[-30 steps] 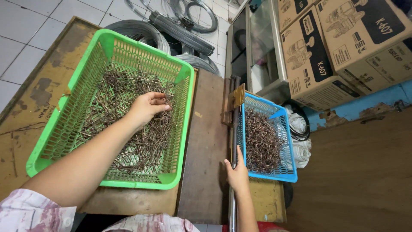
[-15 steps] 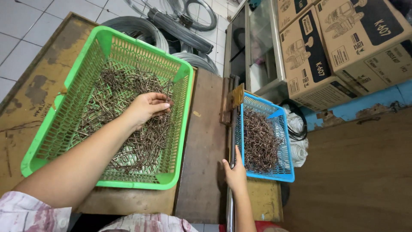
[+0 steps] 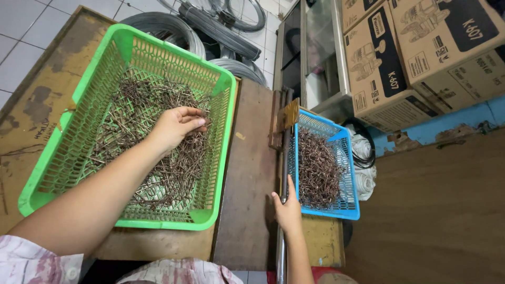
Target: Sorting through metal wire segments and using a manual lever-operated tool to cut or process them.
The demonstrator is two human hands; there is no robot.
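A large green plastic basket [image 3: 79, 121] on the wooden bench holds a tangle of thin brown metal wire pieces [image 3: 173, 173]. My left hand [image 3: 176, 126] reaches into it with fingers curled over the wire pieces, gathering some. To the right, a smaller blue basket [image 3: 350, 210] is filled with bent brown wire pieces [image 3: 318, 168]. My right hand [image 3: 288, 210] is wrapped around a metal lever bar [image 3: 284, 158] that runs along the bench beside the blue basket.
Coils of grey wire [image 3: 210, 31] lie on the tiled floor beyond the bench. Cardboard boxes [image 3: 421, 52] are stacked at the upper right, next to a metal cabinet [image 3: 315, 58]. A wooden board [image 3: 252, 184] lies between the two baskets.
My left hand has curled tighter over the wire pieces in the green basket. My right hand stays on the lever bar.
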